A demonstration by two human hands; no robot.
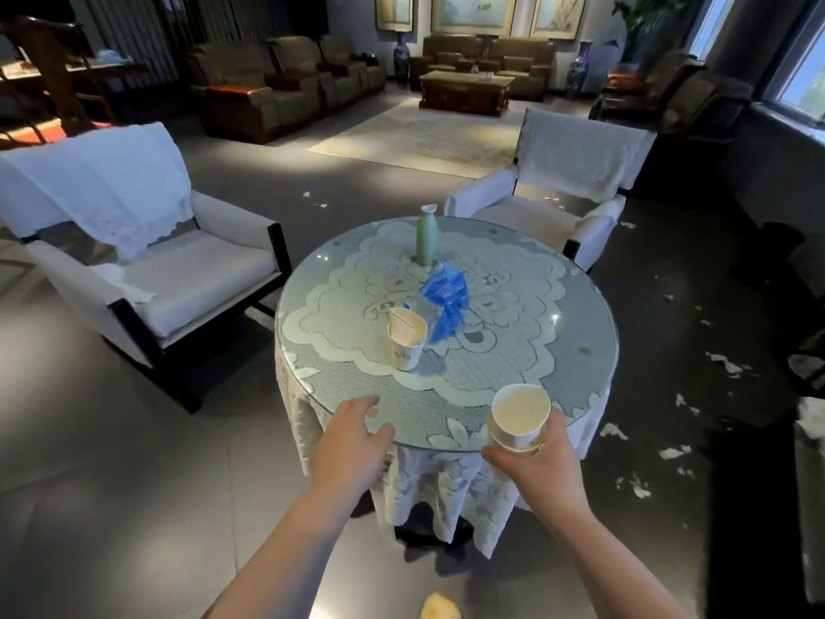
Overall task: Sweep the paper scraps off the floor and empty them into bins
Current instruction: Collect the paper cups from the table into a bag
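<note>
The right hand (533, 457) grips a paper cup (519, 416) at the near right edge of the round table (593, 332), fingers and thumb curled round the cup's lower wall; the cup tilts so that its open mouth faces the camera. The left hand (352, 435) reaches over the near left rim of the table with its fingers loosely spread and holding nothing, the fingertips just at the glass top. Farther in on the table stands a second cup (406, 337) with another cup pushed into it, a crumpled blue plastic bag (446, 301) just beyond it to the right, and a slim green vase (426, 236) upright toward the far side. A white armchair (134, 243) sits to the left and another armchair (567, 180) beyond the table on the right. The paper scraps (669, 451) lie scattered over the dark floor (111, 507) to the right of the table, with a few more far off between the armchairs.
</note>
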